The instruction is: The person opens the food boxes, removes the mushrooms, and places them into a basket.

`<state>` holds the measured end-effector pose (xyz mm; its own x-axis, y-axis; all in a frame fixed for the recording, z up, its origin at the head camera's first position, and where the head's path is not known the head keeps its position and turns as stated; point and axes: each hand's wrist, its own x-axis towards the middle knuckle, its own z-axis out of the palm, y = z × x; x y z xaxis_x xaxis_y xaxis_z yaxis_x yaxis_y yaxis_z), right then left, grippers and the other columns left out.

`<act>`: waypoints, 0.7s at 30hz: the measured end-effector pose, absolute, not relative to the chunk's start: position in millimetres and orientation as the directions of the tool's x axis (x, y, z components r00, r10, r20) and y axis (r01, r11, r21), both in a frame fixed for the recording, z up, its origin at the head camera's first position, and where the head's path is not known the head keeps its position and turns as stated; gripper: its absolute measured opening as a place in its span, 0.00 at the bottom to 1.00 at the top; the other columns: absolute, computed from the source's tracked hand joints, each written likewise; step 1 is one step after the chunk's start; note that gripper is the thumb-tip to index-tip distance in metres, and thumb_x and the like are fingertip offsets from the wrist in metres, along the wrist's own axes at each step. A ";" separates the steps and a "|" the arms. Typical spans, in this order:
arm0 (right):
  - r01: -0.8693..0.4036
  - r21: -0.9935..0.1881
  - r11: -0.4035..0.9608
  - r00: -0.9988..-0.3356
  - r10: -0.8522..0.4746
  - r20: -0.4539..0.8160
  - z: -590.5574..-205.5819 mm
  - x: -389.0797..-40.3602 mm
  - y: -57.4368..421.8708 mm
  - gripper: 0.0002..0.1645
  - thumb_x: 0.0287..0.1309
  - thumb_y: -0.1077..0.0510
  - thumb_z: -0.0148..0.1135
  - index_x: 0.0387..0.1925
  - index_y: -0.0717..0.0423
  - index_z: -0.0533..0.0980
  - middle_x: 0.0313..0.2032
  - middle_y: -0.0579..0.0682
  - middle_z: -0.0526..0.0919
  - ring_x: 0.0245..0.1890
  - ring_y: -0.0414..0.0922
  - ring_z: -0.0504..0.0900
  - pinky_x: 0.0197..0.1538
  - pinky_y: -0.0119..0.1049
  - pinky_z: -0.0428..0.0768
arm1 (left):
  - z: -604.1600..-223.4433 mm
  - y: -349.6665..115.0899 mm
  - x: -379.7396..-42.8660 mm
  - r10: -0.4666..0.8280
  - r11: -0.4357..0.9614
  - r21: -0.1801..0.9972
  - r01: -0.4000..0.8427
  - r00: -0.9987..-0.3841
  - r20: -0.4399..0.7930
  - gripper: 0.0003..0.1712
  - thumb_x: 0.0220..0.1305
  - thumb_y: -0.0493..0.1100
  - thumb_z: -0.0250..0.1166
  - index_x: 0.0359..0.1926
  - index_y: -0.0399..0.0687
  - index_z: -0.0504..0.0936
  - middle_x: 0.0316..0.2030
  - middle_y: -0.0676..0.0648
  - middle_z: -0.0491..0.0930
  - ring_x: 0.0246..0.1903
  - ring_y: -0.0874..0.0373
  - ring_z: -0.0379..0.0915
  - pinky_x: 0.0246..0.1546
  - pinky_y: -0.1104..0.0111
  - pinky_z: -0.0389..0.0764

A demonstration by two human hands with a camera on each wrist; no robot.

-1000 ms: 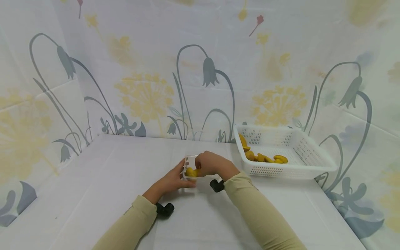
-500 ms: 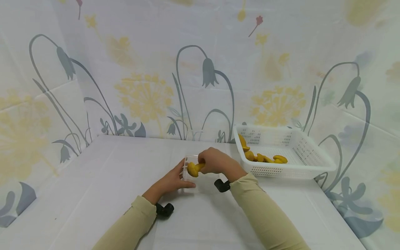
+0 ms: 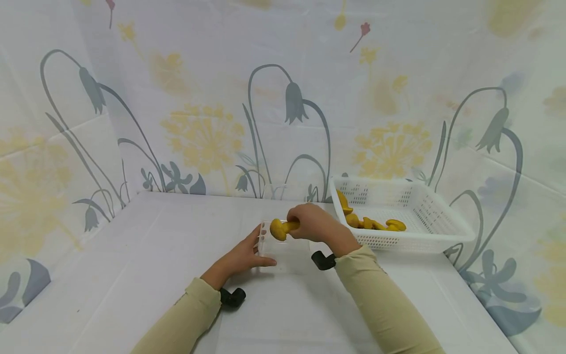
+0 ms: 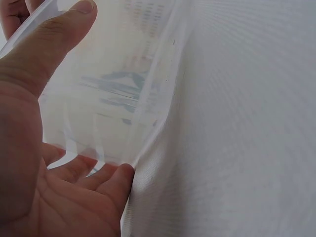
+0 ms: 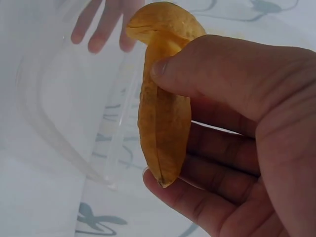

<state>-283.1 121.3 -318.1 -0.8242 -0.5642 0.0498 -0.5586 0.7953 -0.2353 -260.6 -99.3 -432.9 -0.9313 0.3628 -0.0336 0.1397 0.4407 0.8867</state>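
Observation:
A clear plastic box (image 3: 289, 258) with slots along its left side stands on the white table. My left hand (image 3: 243, 255) holds that side, thumb across the front wall; the left wrist view shows the fingers (image 4: 116, 180) against the slotted wall. Above the box, my right hand (image 3: 316, 223) pinches a yellow mushroom (image 3: 278, 230) by its stem, cap pointing left. In the right wrist view the thumb lies along the mushroom's stem (image 5: 165, 123), with the fingers behind it. No mushroom shows inside the box.
A white perforated basket (image 3: 407, 241) stands at the back right, with several yellow mushrooms (image 3: 395, 225) along its left and front. Another clear container (image 3: 275, 191) stands at the table's back edge. A flower-print cloth (image 3: 212, 137) hangs behind.
My right hand has lifted the mushroom up out of the clear box and slightly to the right. My left hand has stayed on the box.

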 end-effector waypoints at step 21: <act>-0.580 -0.260 0.772 -0.811 -0.519 0.270 -307.1 -291.7 167.4 0.14 0.56 0.55 0.68 0.43 0.57 0.81 0.39 0.49 0.85 0.35 0.44 0.78 0.42 0.38 0.80 | -433.6 -98.6 -260.8 0.354 0.450 0.882 0.142 -0.935 -0.030 0.69 0.47 0.55 0.77 0.78 0.57 0.38 0.76 0.48 0.51 0.72 0.45 0.54 0.70 0.51 0.61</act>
<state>-291.7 167.4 -307.1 -0.8110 -0.5189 0.2703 -0.5804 0.7717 -0.2601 -260.8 -98.6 -433.6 -0.9348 0.3538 -0.0303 0.1418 0.4502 0.8816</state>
